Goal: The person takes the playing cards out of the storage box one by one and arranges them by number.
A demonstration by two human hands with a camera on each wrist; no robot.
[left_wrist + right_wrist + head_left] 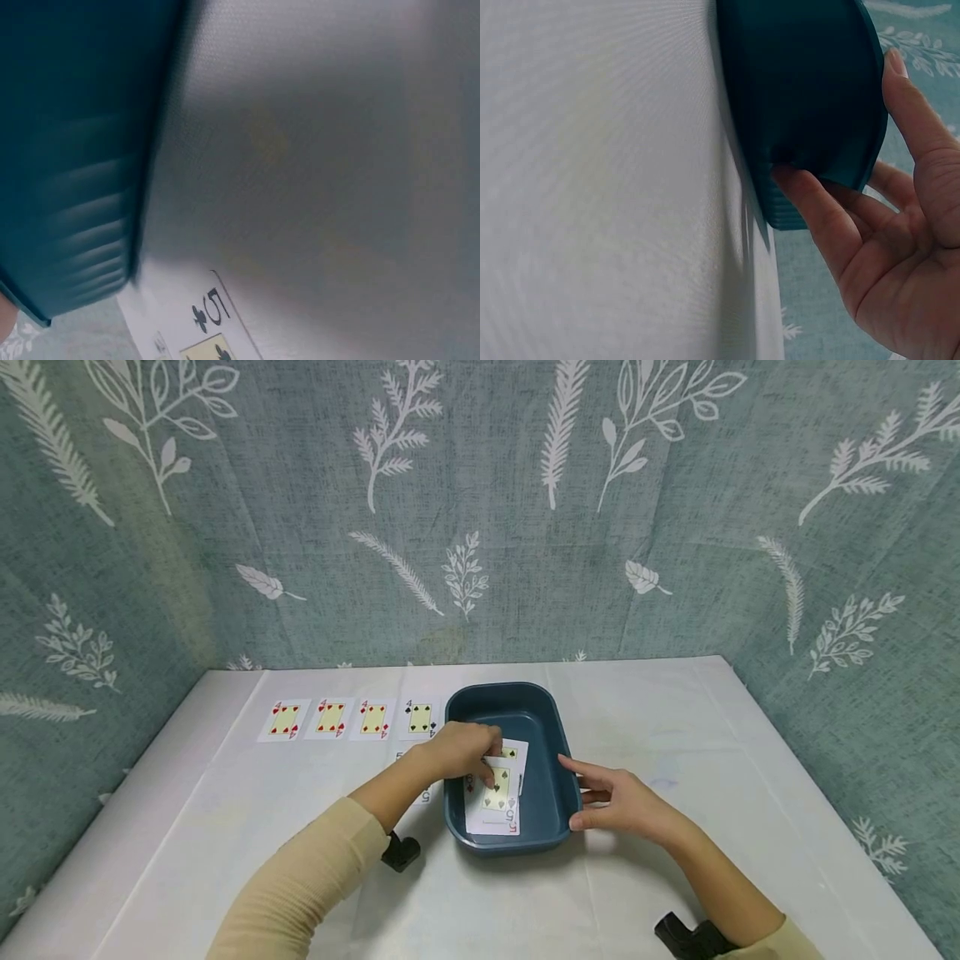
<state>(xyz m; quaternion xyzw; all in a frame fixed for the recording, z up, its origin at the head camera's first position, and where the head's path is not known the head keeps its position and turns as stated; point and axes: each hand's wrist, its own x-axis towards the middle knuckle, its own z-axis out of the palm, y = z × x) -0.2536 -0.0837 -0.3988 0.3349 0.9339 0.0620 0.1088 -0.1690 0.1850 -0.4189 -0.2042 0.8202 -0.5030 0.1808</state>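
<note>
My left hand point(467, 750) reaches over the left rim into a dark blue tray point(543, 735), pinching a playing card point(498, 800) between thumb and fingers. This card shows black pips and overlaps other cards, with a red five at the lower corner. My right hand point(626, 802) lies along the tray's right side, index fingertip at the rim and thumb against the outer wall. In the right wrist view, the fingers point(821, 214) touch the tray wall point(802, 90) from outside. Left of the tray lies a five of clubs point(214, 319), partly hidden by my left forearm in the head view.
A row of fours lies face up at the back left: two red heart-like cards, a four of diamonds point(372, 720) and a black four point(420, 717). The white-covered table point(697, 743) meets a leaf-patterned cloth wall point(510, 568) behind and at both sides.
</note>
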